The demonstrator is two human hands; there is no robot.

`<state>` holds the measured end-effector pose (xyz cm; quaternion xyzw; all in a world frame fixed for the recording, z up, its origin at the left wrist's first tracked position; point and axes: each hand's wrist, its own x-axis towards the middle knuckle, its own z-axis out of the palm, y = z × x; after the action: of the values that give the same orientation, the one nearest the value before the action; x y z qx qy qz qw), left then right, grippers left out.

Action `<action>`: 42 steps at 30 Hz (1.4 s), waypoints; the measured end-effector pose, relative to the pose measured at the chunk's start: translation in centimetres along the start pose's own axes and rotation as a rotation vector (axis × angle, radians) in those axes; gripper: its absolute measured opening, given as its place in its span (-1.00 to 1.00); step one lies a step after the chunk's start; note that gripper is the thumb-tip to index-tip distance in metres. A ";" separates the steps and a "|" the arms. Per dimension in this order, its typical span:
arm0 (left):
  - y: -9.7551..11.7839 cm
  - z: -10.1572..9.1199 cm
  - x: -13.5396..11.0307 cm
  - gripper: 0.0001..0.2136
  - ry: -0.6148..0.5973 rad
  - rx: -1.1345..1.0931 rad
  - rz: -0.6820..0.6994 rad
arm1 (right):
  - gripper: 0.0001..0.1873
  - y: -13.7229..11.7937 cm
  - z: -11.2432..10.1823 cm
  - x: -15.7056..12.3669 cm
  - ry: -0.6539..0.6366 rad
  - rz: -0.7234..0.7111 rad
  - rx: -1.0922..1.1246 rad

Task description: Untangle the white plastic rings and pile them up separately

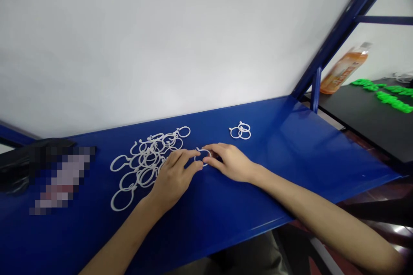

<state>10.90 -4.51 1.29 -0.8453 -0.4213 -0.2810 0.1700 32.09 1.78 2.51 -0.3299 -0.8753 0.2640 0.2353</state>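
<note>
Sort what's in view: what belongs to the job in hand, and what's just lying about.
Likely part of the job:
- held white ring
- larger pile of white rings, left
- three white rings grouped apart, right
- blue table beneath them

Apparently just lying about:
- orange bottle
- bright green pieces
- black plastic, far left
- pixelated item beside it, unidentifiable

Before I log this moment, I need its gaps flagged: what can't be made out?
All in the head view:
Held ring: partly covered by left hand and right hand.
Ring pile: partly behind the left hand.
Black plastic: cut by left edge.
Pixelated item: details masked.
Orange bottle: label blurred.
Green pieces: cut by right edge.
</note>
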 end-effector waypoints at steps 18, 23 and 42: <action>-0.8 0.3 -0.5 -0.82 -0.014 -0.222 -0.166 | -0.84 0.3 0.6 -0.2 0.036 -0.113 -0.029; -0.5 0.1 -0.3 -0.90 0.027 -0.224 -0.090 | -0.79 0.3 0.5 -0.4 -0.033 -0.259 -0.109; -2.7 1.2 -1.3 -0.56 -0.138 0.100 -0.322 | -0.77 0.8 0.1 -0.1 0.045 -0.178 -0.319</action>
<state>8.46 -3.06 -0.26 -0.7747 -0.5755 -0.2244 0.1354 32.48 2.20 1.91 -0.2902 -0.9262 0.0928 0.2219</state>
